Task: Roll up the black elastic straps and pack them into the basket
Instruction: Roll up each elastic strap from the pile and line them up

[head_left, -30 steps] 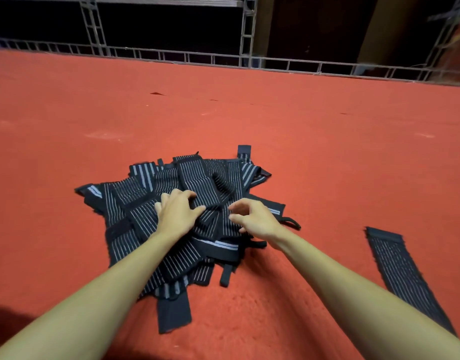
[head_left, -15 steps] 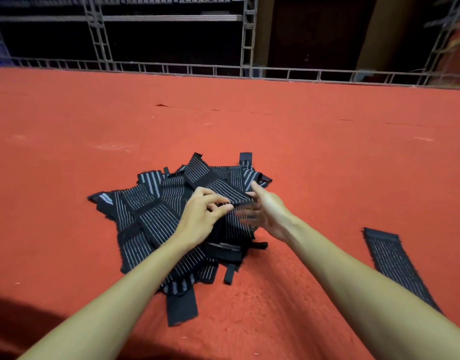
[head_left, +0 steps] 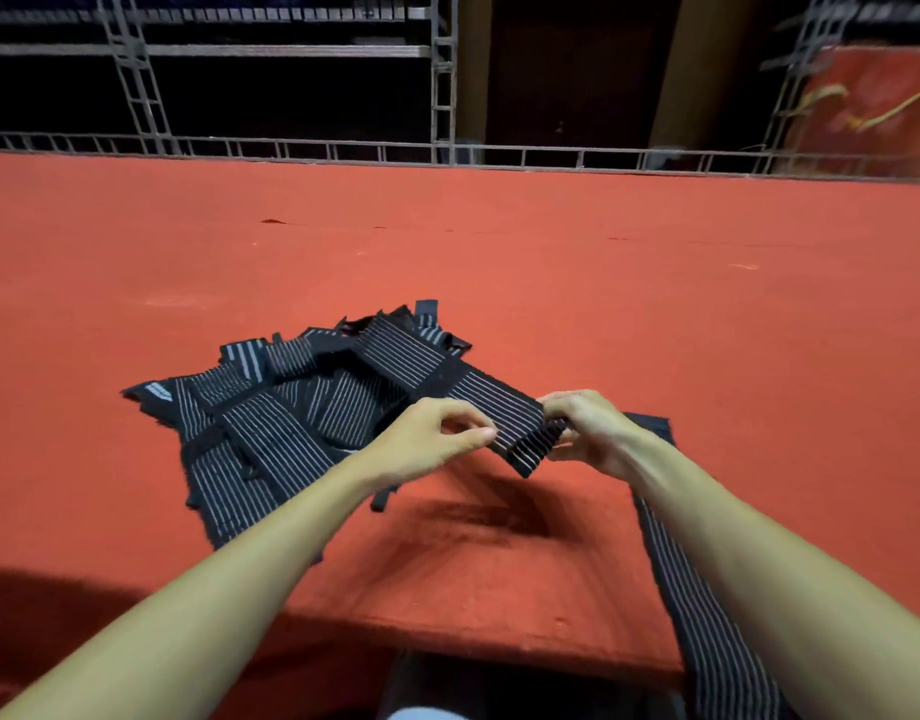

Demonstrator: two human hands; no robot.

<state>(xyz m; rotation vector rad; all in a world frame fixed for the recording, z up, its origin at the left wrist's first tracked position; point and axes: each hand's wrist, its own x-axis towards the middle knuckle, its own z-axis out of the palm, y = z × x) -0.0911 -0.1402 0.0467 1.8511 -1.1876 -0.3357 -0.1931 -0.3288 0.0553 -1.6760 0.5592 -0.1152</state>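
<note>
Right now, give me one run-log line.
left hand pinches strap | right hand grips same strap | pile on red table | basket unseen

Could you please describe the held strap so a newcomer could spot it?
On the red cloth table lies a heap of black white-striped elastic straps. Only one strap rises off its right side, its near end pinched between left hand and right hand.

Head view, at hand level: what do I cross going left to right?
pile of black straps → left hand → lifted strap, its end pinched by both hands → right hand → single strap lying on the red table
</note>
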